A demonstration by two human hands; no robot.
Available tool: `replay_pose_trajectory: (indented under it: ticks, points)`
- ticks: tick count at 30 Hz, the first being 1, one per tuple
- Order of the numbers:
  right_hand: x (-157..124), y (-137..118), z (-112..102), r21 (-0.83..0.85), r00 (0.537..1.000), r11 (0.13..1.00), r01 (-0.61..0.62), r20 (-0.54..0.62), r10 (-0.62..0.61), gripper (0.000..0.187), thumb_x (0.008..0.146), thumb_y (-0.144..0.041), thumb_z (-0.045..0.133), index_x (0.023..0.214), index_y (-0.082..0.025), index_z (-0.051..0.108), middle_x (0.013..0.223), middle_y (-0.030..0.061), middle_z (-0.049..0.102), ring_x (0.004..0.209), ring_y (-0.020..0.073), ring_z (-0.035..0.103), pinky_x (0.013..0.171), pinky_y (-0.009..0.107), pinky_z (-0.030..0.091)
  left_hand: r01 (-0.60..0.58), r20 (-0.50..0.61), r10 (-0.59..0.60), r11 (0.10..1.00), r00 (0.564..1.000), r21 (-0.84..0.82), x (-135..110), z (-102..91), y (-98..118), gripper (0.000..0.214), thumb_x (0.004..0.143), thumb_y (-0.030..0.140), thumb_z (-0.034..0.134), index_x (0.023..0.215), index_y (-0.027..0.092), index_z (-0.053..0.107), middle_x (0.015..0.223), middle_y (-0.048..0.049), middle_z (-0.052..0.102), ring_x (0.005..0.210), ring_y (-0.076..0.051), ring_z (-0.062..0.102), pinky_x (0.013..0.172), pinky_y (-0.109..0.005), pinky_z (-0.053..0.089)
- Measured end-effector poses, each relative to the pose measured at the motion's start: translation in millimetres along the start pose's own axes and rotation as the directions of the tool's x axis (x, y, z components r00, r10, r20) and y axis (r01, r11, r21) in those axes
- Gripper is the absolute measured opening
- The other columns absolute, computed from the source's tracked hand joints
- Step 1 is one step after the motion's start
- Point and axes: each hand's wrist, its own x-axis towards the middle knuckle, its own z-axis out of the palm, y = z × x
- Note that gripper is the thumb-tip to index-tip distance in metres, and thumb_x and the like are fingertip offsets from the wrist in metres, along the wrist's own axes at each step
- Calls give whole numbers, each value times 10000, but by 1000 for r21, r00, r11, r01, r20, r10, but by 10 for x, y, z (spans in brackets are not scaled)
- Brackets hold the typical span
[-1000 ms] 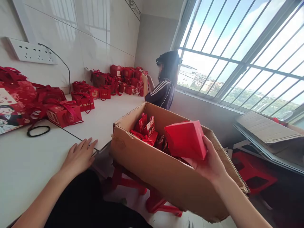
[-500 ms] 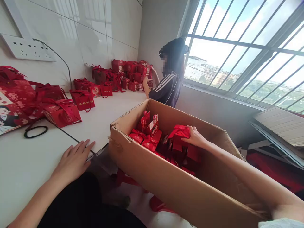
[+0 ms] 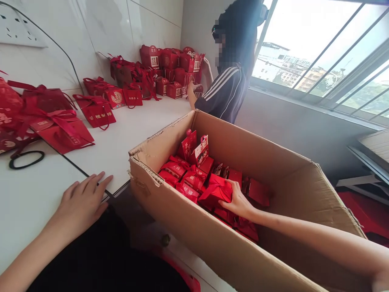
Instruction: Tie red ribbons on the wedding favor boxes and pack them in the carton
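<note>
My right hand [image 3: 238,199] reaches down into a big cardboard box [image 3: 273,267], its fingers closed round a red gift box [image 3: 214,190] with a ribbon bow. Around that one, several other red gift boxes [image 3: 194,178] lie packed inside the carton, some with gold or white lettering. Two upright ones with printed fronts stand near the carton's far left corner. My left hand [image 3: 83,200] lies flat on the white table [image 3: 106,156] at its edge, fingers spread and holding nothing. The underside of the gripped gift box is hidden.
Several red gift boxes [image 3: 97,111] with ribbons line the table along the tiled wall, stacked higher in the corner. A co-worker [image 3: 227,89] in a striped dark top handles boxes there. A black ring-shaped band [image 3: 26,160] lies at left. A barred window [image 3: 319,61] is behind.
My right hand has lowered the red gift box deeper into the carton, toward its near side, among the others. My left hand still rests on the table. The view has tilted downward.
</note>
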Motion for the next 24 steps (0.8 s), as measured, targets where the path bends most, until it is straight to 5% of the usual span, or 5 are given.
replay_pose_trajectory:
  ticks: [7, 11, 15, 20, 24]
  points:
    - [-318, -207, 182, 178, 981, 968, -176, 110, 158, 640, 685, -369, 633, 1216, -285, 285, 1209, 89, 381, 1235, 332, 435, 1077, 498, 333, 25, 64, -24, 999, 998, -21, -11, -47, 16, 506, 823, 256, 263, 1266, 130, 472, 1336, -158, 509, 1219, -294, 470, 1027, -468, 335]
    - [-279, -292, 217, 218, 989, 965, -145, 37, 141, 616, 679, -393, 637, 1192, -290, 311, 1201, 95, 388, 1208, 358, 453, 1064, 504, 346, 37, 91, -34, 999, 995, -29, -2, -74, 38, 508, 803, 213, 295, 1261, 105, 485, 1336, -171, 509, 1219, -305, 473, 1020, -470, 339]
    - [-359, -277, 362, 223, 987, 966, -128, 126, 101, 666, 646, -392, 663, 1193, -293, 297, 1194, 106, 414, 1201, 360, 460, 1041, 512, 366, 32, 81, -29, 999, 996, -35, -1, -96, 55, 493, 811, 183, 318, 1260, 86, 498, 1347, -185, 498, 1224, -317, 473, 1019, -483, 339]
    - [-209, -186, 298, 246, 984, 956, -160, -34, 174, 632, 669, -404, 643, 1191, -235, 330, 1190, 120, 396, 1223, 379, 424, 1070, 538, 307, 54, 133, -49, 998, 990, -38, 7, -127, 79, 507, 781, 152, 385, 1271, 97, 504, 1361, -179, 494, 1252, -317, 459, 1031, -488, 336]
    - [27, -230, 188, 307, 995, 950, -57, -62, 80, 552, 711, -355, 691, 1187, -260, 430, 1191, 98, 428, 1200, 353, 437, 1062, 541, 307, 61, 134, -52, 996, 990, -69, 18, -139, 90, 513, 777, 129, 402, 1280, 109, 499, 1375, -176, 481, 1268, -313, 445, 1044, -498, 325]
